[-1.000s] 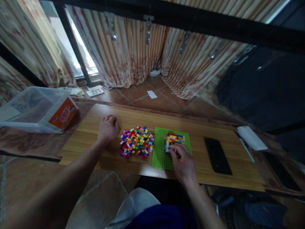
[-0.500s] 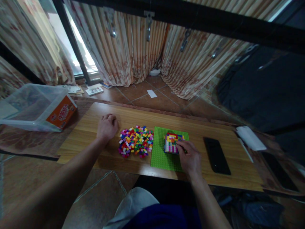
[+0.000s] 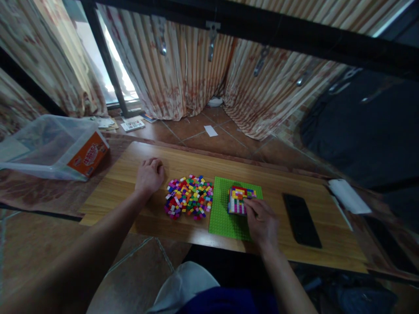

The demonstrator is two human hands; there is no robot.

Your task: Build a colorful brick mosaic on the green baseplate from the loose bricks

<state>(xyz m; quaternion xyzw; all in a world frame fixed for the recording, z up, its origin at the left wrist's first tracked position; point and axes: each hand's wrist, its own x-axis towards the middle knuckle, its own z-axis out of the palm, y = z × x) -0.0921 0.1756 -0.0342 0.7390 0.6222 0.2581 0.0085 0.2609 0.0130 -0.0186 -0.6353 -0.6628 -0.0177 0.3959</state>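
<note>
My right hand (image 3: 263,220) is over the green studded baseplate (image 3: 220,220), thumb and fingers pinched together. Its fingertips meet the right side of a block built of colourful toy bricks (image 3: 236,204), which stands on the plate. Whatever lies between those fingertips is too small and hidden to name. Left of the plate, a loose pile of small toy bricks (image 3: 189,197) in many colours is spread on the wooden board. Beyond the pile's left edge, my left hand (image 3: 150,175) rests on the board, its fingers curled in and nothing visible in them.
A black phone-like slab (image 3: 301,220) lies right of the baseplate, with a white flat object (image 3: 349,196) past it. At far left stands a clear plastic bin (image 3: 49,148) with an orange label. Curtains (image 3: 186,74) hang behind, and a dark bar (image 3: 294,32) crosses above.
The whole view has shifted slightly, moving everything a little right and down. My right hand stays at the brick block with its fingers pinched; my left hand rests in the same place.
</note>
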